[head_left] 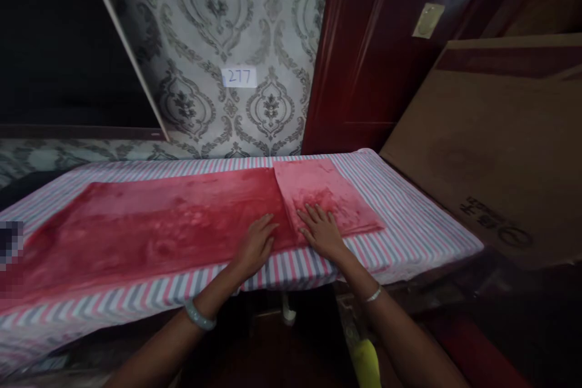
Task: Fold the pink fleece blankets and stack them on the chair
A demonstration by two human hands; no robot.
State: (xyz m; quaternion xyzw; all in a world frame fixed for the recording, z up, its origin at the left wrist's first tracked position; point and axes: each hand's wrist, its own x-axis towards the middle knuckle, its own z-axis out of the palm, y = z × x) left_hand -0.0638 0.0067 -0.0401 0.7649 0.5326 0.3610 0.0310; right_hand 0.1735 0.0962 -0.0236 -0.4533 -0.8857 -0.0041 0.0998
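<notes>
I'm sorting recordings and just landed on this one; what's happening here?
Someone is handling a red plush cloth laid on a striped tablecloth. The left hand rests on its long, darker stretch, the right hand on the paler, folded-looking section at the right end. Neither hand appears to grip it.

patterned wallpaper (209,42) beside red door (354,73)
</notes>
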